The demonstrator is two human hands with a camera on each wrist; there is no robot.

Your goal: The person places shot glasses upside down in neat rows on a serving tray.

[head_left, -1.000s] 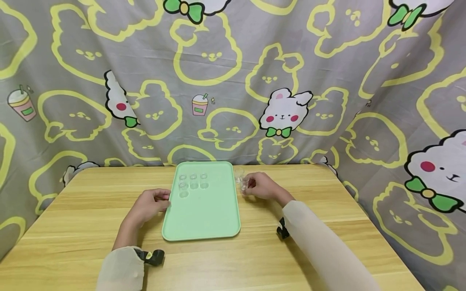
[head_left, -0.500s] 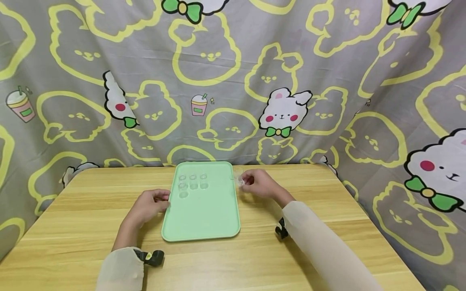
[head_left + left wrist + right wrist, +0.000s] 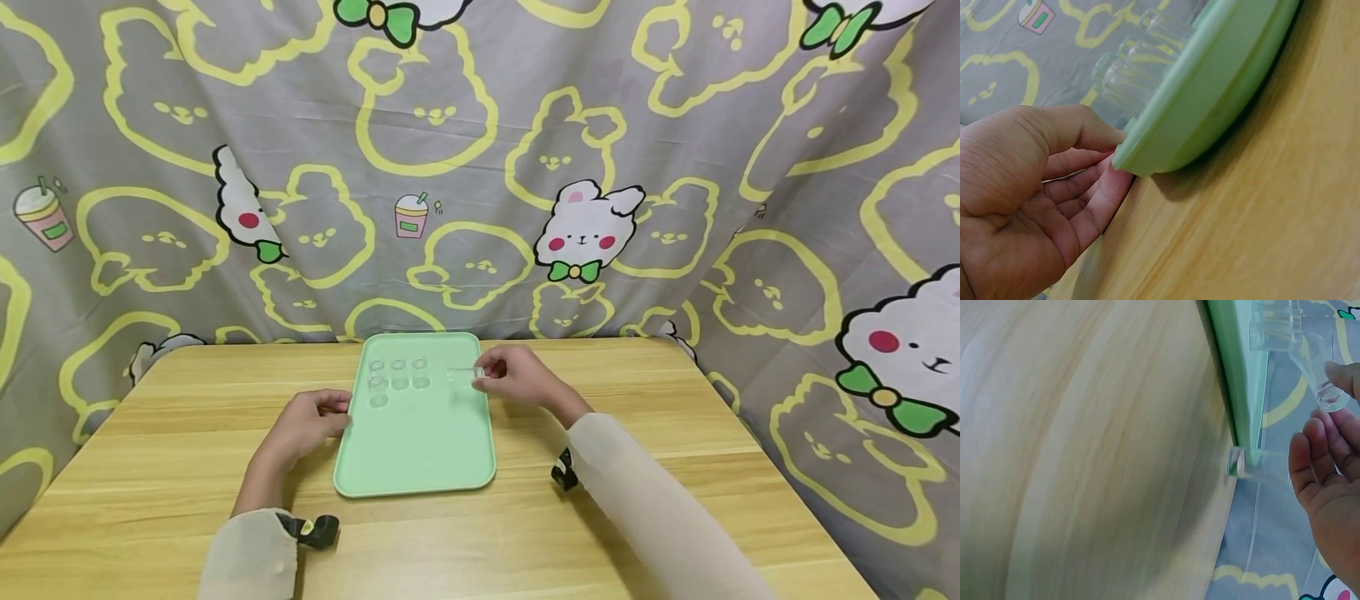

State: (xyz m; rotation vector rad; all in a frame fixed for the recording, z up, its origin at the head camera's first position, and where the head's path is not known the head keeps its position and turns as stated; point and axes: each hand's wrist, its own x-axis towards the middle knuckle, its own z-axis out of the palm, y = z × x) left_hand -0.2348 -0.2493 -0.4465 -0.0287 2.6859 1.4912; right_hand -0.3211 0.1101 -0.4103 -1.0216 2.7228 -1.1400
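My left hand pinches the left rim of a light green tray. In the left wrist view, the thumb lies on top of the tray's edge and fingers are underneath. Several clear shot glasses stand in rows at the tray's back left, apparently mouth down. My right hand grips another shot glass by its thick base, above the tray's right side. It is tilted, its mouth turned to the left. In the right wrist view a further glass stands upright on the table beside the tray.
The tray lies on a wood-grain table. A grey curtain with yellow outlines hangs behind the table and along its right side. Both wrists carry black camera mounts.
My right hand has carried the shot glass left from the table to over the tray, tipping it sideways. My left hand and the tray have stayed in place.
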